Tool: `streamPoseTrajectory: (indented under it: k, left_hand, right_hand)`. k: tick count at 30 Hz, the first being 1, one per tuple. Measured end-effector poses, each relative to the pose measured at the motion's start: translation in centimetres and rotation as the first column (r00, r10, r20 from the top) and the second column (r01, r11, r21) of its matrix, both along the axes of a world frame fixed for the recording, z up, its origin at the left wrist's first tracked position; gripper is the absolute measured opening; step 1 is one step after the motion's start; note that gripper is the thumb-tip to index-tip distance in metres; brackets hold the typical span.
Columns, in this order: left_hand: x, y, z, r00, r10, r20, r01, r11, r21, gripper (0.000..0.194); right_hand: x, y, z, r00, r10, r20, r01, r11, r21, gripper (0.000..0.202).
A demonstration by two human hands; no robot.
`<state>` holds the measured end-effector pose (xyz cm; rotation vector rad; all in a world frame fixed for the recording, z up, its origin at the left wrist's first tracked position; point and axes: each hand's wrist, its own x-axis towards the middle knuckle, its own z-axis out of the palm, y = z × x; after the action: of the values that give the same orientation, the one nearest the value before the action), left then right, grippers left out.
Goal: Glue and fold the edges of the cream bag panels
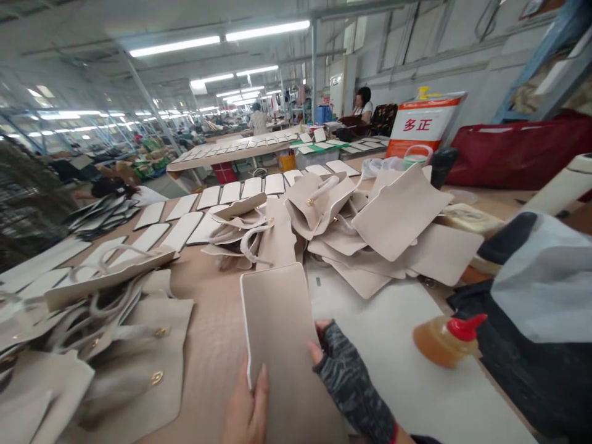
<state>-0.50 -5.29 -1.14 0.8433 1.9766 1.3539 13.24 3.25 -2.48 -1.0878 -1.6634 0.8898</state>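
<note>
Two-handed, pinches beige panel (pixel 282 320) by opposite edges with left hand (pixel 248 401) and gloved right hand (pixel 340 364), likely to steady it.

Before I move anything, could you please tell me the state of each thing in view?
Beige panel: held by both sides, unfolded
Left hand: gripping the panel's left edge
Right hand: at the panel's right edge, fingerless glove on
Squeeze bottle: red nozzle cap on
Handled pieces: heaped at left
White pieces: laid out in rows
Tin: upright
Ceiling lights: lit
</note>
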Motion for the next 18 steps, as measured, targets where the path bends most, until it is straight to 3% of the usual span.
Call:
streamPoseTrajectory:
  k: [2, 5, 8, 14, 18]
  left_hand:
    - [0.1, -0.2, 0.0, 0.998, -0.054, -0.017, 0.053, 0.998, -0.032, 0.059]
    - [0.4, -0.5, -0.2, 0.995, -0.057, -0.085, 0.052, 0.997, -0.061, 0.058]
    - [0.3, -0.8, -0.3, 0.993, -0.036, -0.109, 0.027, 0.997, -0.079, 0.058]
    - [-0.9, -0.8, 0.1, 0.992, -0.123, -0.003, 0.122, 0.988, -0.098, 0.056]
    - [0.0, -0.8, 0.0, 0.996, -0.077, -0.051, 0.073, 0.994, -0.076, 0.056]
  right_hand:
    - [-0.2, 0.7, -0.5, 1.000, -0.015, 0.026, 0.015, 1.000, -0.001, 0.024]
    - [-0.8, 0.9, -1.5, 0.968, -0.131, 0.216, 0.087, 0.976, 0.200, 0.029]
    - [-1.2, 0.7, -2.3, 0.946, -0.150, 0.288, 0.050, 0.944, 0.326, 0.035]
    - [-1.1, 2.6, -1.4, 0.976, -0.089, 0.197, 0.057, 0.985, 0.162, 0.034]
    - [-1.4, 3.6, -1.2, 0.942, -0.162, 0.294, 0.073, 0.954, 0.292, 0.035]
